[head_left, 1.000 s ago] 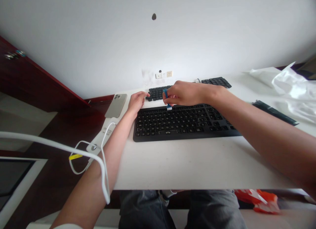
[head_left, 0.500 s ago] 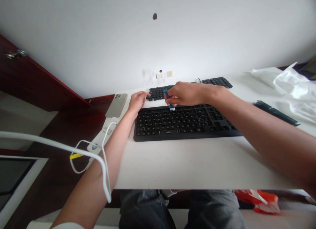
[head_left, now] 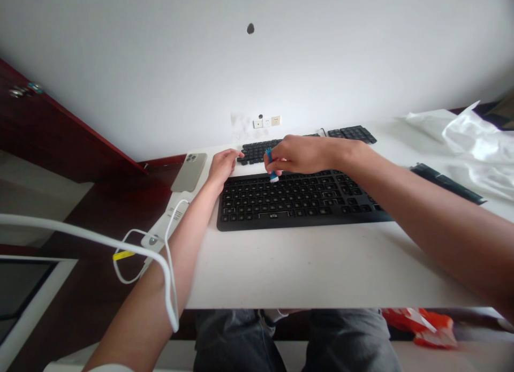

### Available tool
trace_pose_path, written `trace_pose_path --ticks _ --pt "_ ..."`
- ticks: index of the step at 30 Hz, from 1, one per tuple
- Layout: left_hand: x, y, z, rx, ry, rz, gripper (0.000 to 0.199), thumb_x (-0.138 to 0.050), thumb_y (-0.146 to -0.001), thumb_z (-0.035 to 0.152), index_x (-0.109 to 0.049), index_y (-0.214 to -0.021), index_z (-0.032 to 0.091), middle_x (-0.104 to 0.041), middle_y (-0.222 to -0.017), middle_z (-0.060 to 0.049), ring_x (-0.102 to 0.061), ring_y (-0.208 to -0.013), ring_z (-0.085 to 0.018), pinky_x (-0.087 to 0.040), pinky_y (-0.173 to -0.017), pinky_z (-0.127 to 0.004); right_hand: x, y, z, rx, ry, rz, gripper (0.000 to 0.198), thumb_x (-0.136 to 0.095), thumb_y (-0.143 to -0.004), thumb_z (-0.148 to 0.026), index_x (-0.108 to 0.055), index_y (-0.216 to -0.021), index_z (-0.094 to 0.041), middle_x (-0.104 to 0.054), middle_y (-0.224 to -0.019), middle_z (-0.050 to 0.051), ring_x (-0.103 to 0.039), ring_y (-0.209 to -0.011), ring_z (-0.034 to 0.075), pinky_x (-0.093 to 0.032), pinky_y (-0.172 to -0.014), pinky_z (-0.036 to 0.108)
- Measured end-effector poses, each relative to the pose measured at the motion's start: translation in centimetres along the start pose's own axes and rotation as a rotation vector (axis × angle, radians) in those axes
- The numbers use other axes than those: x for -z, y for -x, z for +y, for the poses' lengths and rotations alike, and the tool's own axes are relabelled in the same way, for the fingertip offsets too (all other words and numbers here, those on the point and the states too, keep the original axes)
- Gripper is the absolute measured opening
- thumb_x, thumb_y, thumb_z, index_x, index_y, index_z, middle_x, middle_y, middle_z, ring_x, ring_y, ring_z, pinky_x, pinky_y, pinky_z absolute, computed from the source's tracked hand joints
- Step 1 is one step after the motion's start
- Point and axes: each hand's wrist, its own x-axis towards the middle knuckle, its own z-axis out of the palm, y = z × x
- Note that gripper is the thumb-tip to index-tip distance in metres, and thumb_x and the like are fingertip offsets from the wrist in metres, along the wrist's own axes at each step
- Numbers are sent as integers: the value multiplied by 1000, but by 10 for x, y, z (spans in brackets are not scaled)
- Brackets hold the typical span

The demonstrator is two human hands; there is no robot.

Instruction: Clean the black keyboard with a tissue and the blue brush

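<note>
A black keyboard base (head_left: 281, 222) lies on the white table, its key sockets exposed with pale centres. My right hand (head_left: 289, 155) pinches a small blue brush (head_left: 273, 176) above its upper rows. The white bristles point down at the keys; whether they touch cannot be told. My left hand (head_left: 223, 166) is at the base's far left corner, fingers curled around that edge and a fingertip pointing right. Behind the base, black keycaps (head_left: 257, 153) lie in rows, partly hidden by my right hand. Another block of keycaps (head_left: 351, 134) sits farther right.
Left of my left hand are a phone (head_left: 188, 171) and a white power strip (head_left: 160, 230). A white cable (head_left: 120, 243) loops across my left forearm. At right lie a black strip-shaped piece (head_left: 447, 183) and white plastic wrapping (head_left: 477, 142). Wall sockets (head_left: 267, 122) are behind.
My right hand has shifted slightly left with the brush, and the bristles now point a little more to the left. My left hand stays at the corner.
</note>
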Motion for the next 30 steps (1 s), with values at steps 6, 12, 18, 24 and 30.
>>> trace_pose_path --ticks 6,12,18,24,30 --pt "-1 0 1 2 5 1 17 -65 -85 29 -73 -80 15 -32 -52 8 -23 -46 -7 -14 -48 -24 0 0 1 -10 31 44 30 -54 -106 -35 -80 -102 -19 -83 -96 7 -71 -79 20 -48 -75 35" --pt "-1 1 2 13 0 7 16 -66 -84 29 -73 -79 15 -33 -53 8 -23 -46 -7 -13 -47 -24 -1 0 2 -22 38 29 30 -55 -107 -36 -79 -99 -20 -83 -93 7 -71 -78 20 -48 -74 35" --pt "0 0 1 4 -1 1 17 -67 -83 30 -74 -80 15 -33 -53 7 -24 -47 -8 -14 -48 -25 -2 -1 2 -49 38 0 30 -57 -106 -38 -79 -96 -21 -83 -93 6 -72 -80 21 -49 -75 35" --pt "0 0 1 6 -5 -1 17 -66 -83 30 -73 -81 15 -32 -53 7 -23 -47 -8 -14 -48 -25 -2 -1 2 -4 18 8 28 -56 -106 -34 -79 -98 -20 -84 -95 6 -72 -81 21 -49 -76 35" --pt "0 0 0 5 -1 -3 17 -67 -83 31 -73 -80 15 -32 -53 8 -23 -47 -8 -13 -48 -25 -2 0 2 -9 1 18 29 -57 -106 -38 -80 -102 -20 -84 -96 7 -72 -83 21 -49 -77 35"
